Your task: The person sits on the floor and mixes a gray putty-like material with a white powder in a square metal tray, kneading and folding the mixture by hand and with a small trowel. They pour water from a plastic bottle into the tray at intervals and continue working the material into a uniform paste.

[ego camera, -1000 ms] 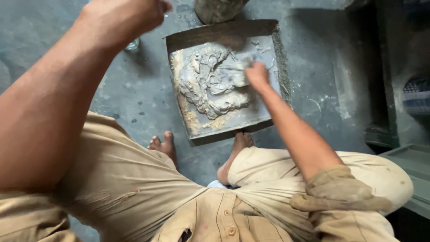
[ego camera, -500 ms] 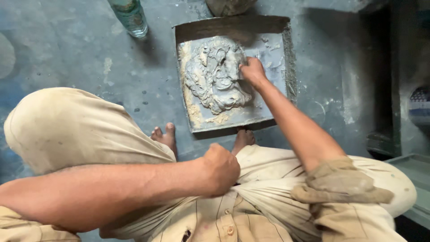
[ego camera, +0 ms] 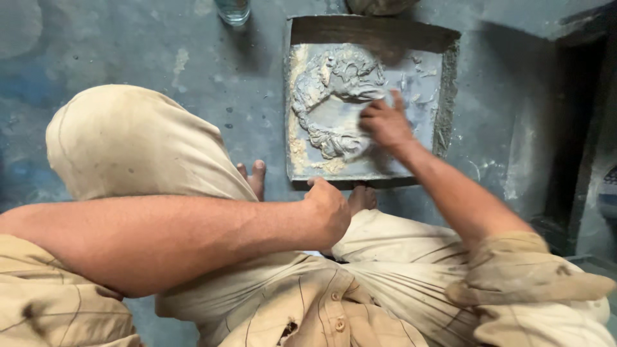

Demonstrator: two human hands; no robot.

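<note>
Mortar (ego camera: pixel 334 138), grey and wet, lies in a square tray (ego camera: pixel 450 83) on the floor just beyond the person's bare feet. Nearest, the left hand (ego camera: pixel 331 209) rests closed in a loose fist, holding nothing, at the tray's near edge. Farther in, the right hand (ego camera: pixel 385 122) presses into the mix with fingers spread narrow. A hard sweep could likely push mortar over the low rim, or toward the bottle (ego camera: pixel 232 9) at far left.
</note>
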